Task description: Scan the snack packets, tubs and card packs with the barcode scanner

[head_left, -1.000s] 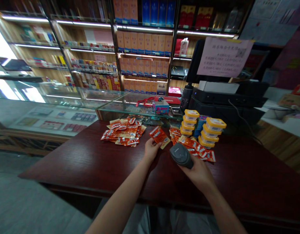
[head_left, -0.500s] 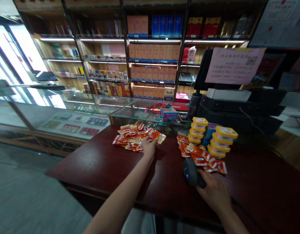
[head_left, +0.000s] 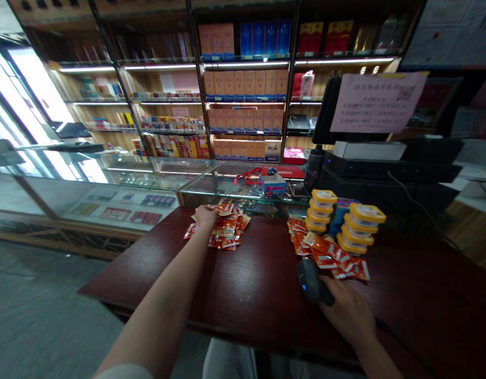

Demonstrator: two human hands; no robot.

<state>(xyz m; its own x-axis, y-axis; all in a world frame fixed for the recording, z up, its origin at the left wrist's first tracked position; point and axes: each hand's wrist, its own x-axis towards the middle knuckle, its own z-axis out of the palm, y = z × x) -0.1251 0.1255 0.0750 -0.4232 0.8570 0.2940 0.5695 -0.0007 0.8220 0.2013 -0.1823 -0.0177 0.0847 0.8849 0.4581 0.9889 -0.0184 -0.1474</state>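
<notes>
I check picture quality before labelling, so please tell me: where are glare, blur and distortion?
In the head view, panes glare white and packets look shiny; also in the head view, small print on the sign is blurred, and shelf posts lean outward.

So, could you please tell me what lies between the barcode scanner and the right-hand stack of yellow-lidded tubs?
In the head view, overlapping orange packets lie between the barcode scanner and the right-hand stack of yellow-lidded tubs.

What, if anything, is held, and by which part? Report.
The right hand holds the scanner by its handle; the left hand is at the left packet pile, grip unclear.
</notes>
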